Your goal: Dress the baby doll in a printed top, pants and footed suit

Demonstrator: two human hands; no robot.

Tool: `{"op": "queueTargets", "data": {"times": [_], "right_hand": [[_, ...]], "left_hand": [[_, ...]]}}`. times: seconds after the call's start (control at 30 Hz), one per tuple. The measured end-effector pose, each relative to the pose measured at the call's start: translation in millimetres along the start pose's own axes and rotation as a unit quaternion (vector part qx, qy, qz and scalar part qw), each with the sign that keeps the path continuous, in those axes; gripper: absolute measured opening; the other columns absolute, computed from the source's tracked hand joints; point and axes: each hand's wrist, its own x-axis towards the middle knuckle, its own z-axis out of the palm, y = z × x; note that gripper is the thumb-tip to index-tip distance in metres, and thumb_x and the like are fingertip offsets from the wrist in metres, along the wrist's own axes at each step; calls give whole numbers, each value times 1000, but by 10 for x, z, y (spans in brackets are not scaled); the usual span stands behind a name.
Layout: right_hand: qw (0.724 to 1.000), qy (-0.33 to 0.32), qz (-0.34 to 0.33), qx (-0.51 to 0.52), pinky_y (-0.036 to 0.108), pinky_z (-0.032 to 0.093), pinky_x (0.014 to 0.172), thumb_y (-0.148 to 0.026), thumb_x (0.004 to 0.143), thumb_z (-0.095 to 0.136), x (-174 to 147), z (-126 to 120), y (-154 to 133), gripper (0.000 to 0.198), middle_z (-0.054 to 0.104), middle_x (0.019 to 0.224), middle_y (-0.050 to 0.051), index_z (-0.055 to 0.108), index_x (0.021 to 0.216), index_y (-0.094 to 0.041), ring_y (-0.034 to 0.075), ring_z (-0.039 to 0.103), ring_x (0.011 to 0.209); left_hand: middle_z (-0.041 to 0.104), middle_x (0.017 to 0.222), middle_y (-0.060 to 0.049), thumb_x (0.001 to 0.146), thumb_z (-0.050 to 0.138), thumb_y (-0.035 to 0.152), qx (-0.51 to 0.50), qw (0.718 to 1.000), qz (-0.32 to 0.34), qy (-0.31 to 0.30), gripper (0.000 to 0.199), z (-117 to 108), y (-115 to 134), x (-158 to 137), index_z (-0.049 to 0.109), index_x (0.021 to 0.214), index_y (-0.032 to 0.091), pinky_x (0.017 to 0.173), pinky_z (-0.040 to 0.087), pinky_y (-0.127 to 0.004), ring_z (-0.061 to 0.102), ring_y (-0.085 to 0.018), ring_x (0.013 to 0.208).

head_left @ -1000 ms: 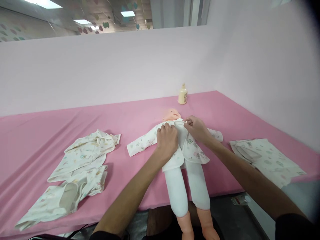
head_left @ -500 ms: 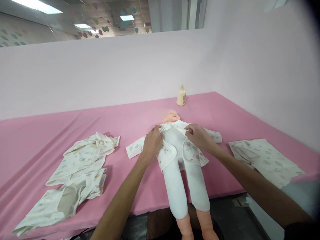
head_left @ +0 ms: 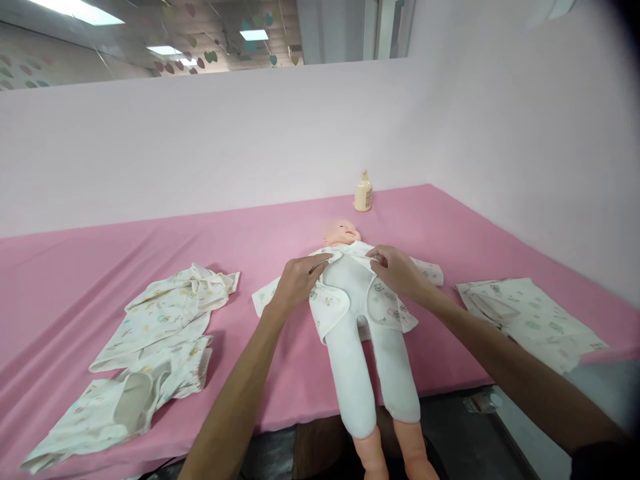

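A baby doll lies on its back with its white-clad legs reaching over the near edge of the pink-covered table. A white printed baby shirt is on its arms, its front panels spread apart over the plain white torso. My left hand pinches the shirt's edge at the chest, on the left of the picture. Opposite it, my right hand has thumb and fingers closed on the other front edge. Fingertips partly hide the cloth they grip.
Printed baby clothes lie in a loose pile at the left. A folded printed cloth rests at the right. Behind the doll's head stands a cream pump bottle. White walls border the pink table cover.
My left hand has shifted slightly left, drawing its shirt panel outward, and its fingers point more to the right. My right hand has barely moved.
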Motion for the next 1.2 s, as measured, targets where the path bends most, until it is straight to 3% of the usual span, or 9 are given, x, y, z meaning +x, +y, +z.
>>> {"op": "queueTargets", "data": {"times": [0.17, 0.3, 0.37, 0.7, 0.93, 1.2], "right_hand": [[1000, 6, -1, 6, 28, 33, 62, -20, 84, 46, 8, -16, -49, 11, 44, 64, -4, 54, 77, -21, 14, 44, 63], [999, 17, 17, -32, 30, 20, 55, -19, 82, 45, 6, -36, -57, 29, 27, 59, -5, 24, 62, -22, 12, 25, 55], [999, 9, 24, -35, 30, 18, 55, -19, 82, 45, 2, -51, -49, 32, 24, 59, -5, 20, 63, -22, 11, 21, 55], [999, -20, 39, 12, 28, 21, 51, -25, 83, 45, -19, -99, -78, 25, 30, 59, -5, 32, 62, -22, 11, 26, 54], [999, -12, 38, 23, 27, 19, 50, -26, 83, 46, -25, -106, -91, 27, 27, 58, -5, 29, 62, -22, 10, 24, 53], [992, -32, 62, 108, 26, 26, 48, -33, 87, 48, -79, -85, -200, 29, 37, 54, -5, 36, 63, -21, 9, 34, 48]], "left_hand": [[75, 87, -2, 99, 48, 43, -30, 999, -25, 3, 37, 11, 43, 3, 72, 123, 27, 79, 51, -26, 68, -17, 82], [73, 81, -2, 101, 45, 45, 2, 1000, -27, 8, 40, 59, 88, 7, 69, 126, 26, 76, 49, -25, 67, -16, 78], [71, 77, -2, 102, 42, 44, 39, 999, -15, 23, 42, 89, 101, 8, 66, 130, 25, 72, 47, -25, 64, -16, 72], [61, 66, 1, 104, 37, 39, 116, 993, -6, 28, 45, 151, 110, 1, 51, 144, 23, 66, 39, -24, 56, -14, 63], [63, 68, 0, 104, 36, 36, 119, 992, 0, 29, 40, 170, 124, -6, 59, 135, 23, 65, 37, -25, 57, -13, 62], [75, 93, -6, 106, 33, 35, 138, 989, 35, 39, 43, 229, 129, 4, 60, 135, 20, 68, 40, -28, 66, -16, 77]]}}
